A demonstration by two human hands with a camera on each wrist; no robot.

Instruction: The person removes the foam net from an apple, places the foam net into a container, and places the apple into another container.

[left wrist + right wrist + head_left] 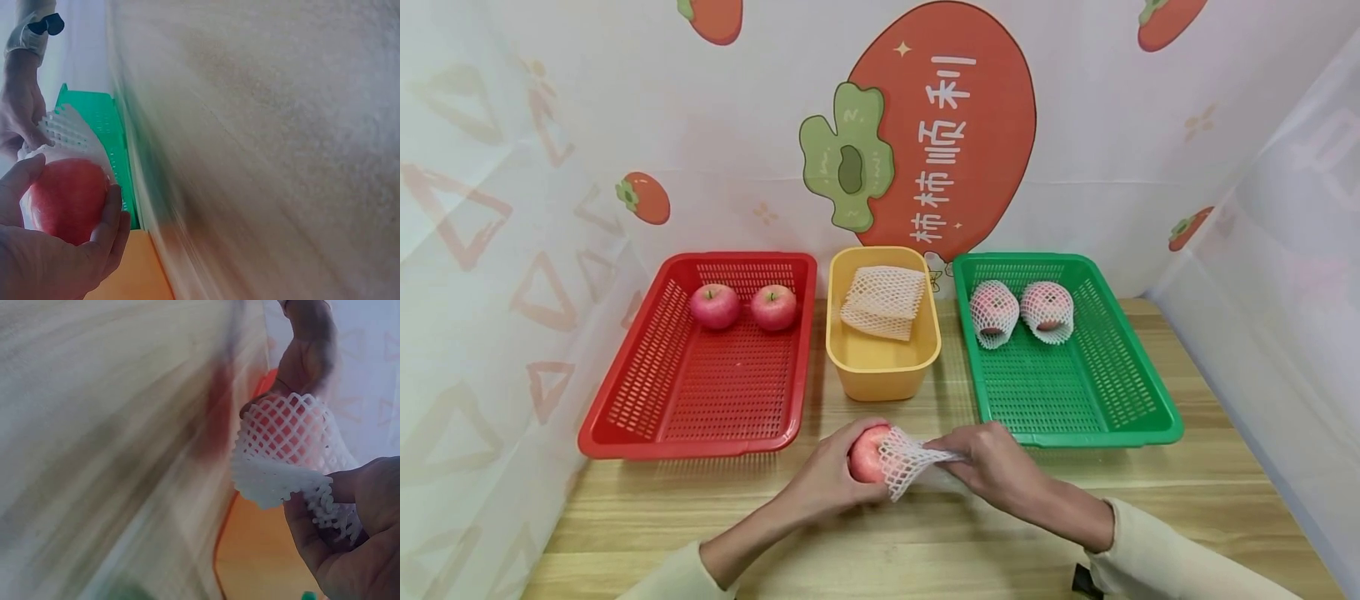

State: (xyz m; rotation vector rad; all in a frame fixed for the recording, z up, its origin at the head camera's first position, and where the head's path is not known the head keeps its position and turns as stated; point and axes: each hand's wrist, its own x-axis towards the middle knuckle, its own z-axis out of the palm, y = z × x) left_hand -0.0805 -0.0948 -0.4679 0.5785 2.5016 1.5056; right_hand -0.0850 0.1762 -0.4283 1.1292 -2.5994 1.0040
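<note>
In the head view, my left hand (830, 477) grips a red apple (868, 455) above the table, in front of the yellow bin. A white foam net sleeve (904, 461) covers the apple's right side. My right hand (1000, 468) pinches the sleeve's gathered far end. In the left wrist view, the apple (70, 199) sits between the thumb and curled fingers, its near side bare. From the right wrist, the net sleeve (284, 440) spreads wide over the apple, and its bunched end lies between thumb and fingers.
A red basket (730, 450) at left holds two bare apples (715, 307). The yellow bin (883, 383) in the middle contains flat foam nets (886, 300). At right, a green basket (1078, 437) holds two netted apples (1048, 310). Printed cloth hangs behind and at both sides.
</note>
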